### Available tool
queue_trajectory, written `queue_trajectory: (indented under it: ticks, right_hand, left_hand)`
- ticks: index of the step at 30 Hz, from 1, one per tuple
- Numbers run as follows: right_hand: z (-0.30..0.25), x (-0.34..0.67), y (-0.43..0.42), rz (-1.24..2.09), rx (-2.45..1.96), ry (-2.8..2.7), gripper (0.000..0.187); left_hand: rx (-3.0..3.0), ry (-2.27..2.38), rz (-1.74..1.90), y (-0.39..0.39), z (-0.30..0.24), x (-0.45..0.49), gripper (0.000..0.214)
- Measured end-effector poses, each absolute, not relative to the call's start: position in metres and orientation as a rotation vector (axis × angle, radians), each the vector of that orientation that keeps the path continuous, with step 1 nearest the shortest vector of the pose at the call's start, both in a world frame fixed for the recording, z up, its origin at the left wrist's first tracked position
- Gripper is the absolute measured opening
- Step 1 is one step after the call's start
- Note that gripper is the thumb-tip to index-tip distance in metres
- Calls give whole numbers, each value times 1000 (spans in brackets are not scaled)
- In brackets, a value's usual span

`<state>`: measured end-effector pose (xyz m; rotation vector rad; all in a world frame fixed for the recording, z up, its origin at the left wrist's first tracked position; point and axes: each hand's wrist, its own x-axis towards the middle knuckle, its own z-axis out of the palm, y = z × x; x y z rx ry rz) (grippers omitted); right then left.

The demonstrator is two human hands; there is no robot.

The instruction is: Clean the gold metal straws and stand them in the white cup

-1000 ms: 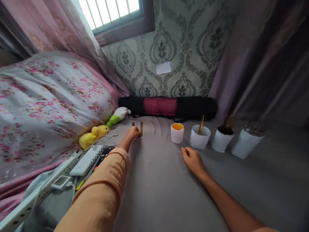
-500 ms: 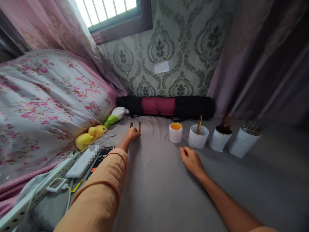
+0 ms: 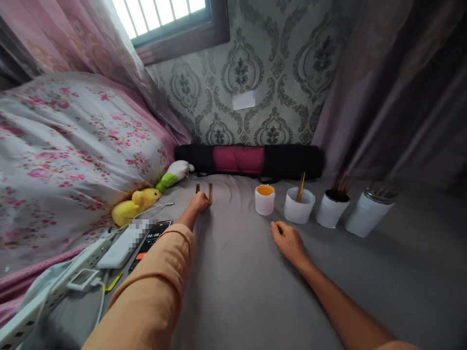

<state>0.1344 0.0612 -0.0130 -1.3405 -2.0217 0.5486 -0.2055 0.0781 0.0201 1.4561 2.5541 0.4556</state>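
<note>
My left hand (image 3: 200,201) is closed at the far end of my sleeve, its fingers against a small bundle of thin brown sticks (image 3: 210,192) that look like chopsticks. More dark sticks (image 3: 197,187) show just beyond its knuckles; the hand hides their lower ends. My right hand (image 3: 288,241) rests on the grey sheet (image 3: 237,272) with its fingers curled in, and nothing shows in it. Nearest to it stand a small white cup (image 3: 264,203), orange inside, and a wider white cup (image 3: 298,206) with golden sticks (image 3: 301,187) leaning in it.
To the right stand a dark-lined white cup (image 3: 332,211) and a tilted white container (image 3: 368,214), both holding sticks. A black and maroon bag (image 3: 239,160) lies along the wall. On the left are plush toys (image 3: 136,205), a phone (image 3: 151,238), a power bank (image 3: 118,252) and a power strip (image 3: 65,282).
The whole view has shifted very slightly. Both hands, the sticks and the cups keep the same places relative to one another.
</note>
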Motion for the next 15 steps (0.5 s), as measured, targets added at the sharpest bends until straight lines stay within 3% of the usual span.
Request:
queue_trajectory:
  ticks: [15]
  right_hand:
    - [-12, 134, 60, 548, -1356, -2012, 35]
  left_hand:
    - [1386, 2548, 569, 78, 23, -204, 17]
